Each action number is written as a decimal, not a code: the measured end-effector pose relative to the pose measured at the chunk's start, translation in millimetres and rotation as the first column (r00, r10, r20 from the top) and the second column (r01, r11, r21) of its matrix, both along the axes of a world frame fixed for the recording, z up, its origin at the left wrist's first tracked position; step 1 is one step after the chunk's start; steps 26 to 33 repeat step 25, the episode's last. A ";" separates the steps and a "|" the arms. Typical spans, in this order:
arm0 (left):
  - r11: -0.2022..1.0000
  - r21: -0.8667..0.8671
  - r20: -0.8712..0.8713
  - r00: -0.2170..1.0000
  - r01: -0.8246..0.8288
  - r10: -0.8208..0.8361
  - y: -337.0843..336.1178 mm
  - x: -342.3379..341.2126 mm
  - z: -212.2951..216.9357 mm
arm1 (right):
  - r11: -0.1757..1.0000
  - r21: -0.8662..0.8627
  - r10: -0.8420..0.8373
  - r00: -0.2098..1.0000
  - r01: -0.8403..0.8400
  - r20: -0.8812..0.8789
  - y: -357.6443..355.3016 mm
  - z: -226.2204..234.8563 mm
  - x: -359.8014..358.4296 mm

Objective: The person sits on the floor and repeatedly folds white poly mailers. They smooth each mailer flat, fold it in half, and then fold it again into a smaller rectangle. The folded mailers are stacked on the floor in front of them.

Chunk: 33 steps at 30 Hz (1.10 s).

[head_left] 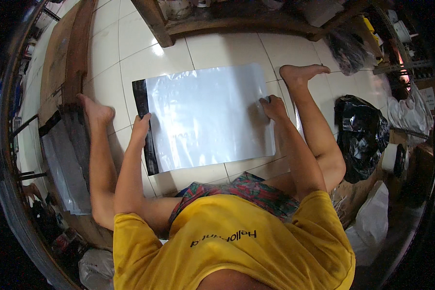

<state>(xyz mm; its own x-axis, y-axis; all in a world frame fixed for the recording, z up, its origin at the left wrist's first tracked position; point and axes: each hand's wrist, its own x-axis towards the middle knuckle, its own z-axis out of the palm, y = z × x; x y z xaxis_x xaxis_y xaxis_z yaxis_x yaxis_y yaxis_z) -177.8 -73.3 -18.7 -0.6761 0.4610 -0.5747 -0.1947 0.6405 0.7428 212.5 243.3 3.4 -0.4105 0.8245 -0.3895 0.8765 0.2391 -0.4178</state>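
Note:
A large pale grey-white plastic mailer bag (pixel 208 116) lies spread between my legs, just over the tiled floor or on it; I cannot tell which. Along its left side runs a black band (pixel 141 96). My left hand (pixel 141 127) is closed on that banded edge, thumb on top. At the opposite edge, my right hand (pixel 275 108) pinches the bag, its fingertips partly hidden. The sheet looks mostly flat, with small creases and glossy reflections.
White floor tiles (pixel 106 48) surround the bag. A wooden shelf unit (pixel 237 31) stands ahead. Left of my leg, similar grey bags (pixel 67 164) lie on brown cardboard (pixel 63 63). A black plastic bag (pixel 361 137) sits beside my right knee, near a white plastic bag (pixel 411 111).

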 end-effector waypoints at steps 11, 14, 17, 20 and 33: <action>0.994 -0.087 -0.143 0.987 0.061 -0.073 7.7 9.2 7.1 | 0.989 0.076 -0.118 0.984 0.129 -0.133 11.8 -33.9 20.1; 0.996 -0.080 -0.211 0.975 0.050 -0.066 6.3 20.9 7.0 | 0.977 0.160 -0.114 0.976 0.145 -0.184 -0.2 -24.6 12.8; 0.937 -0.340 -0.640 0.711 0.079 -0.292 19.2 47.0 -9.7 | 0.978 0.142 -0.134 0.981 0.154 -0.142 -4.6 -14.2 11.6; 0.934 -0.344 -0.571 0.768 0.099 -0.292 16.8 37.9 -14.9 | 0.976 0.106 -0.177 0.978 0.189 -0.112 -4.7 -10.1 9.4; 1.000 -0.017 -0.103 0.995 0.007 -0.009 0.2 20.7 16.0 | 0.974 -0.025 -0.228 0.969 0.227 -0.096 0.3 -14.2 12.9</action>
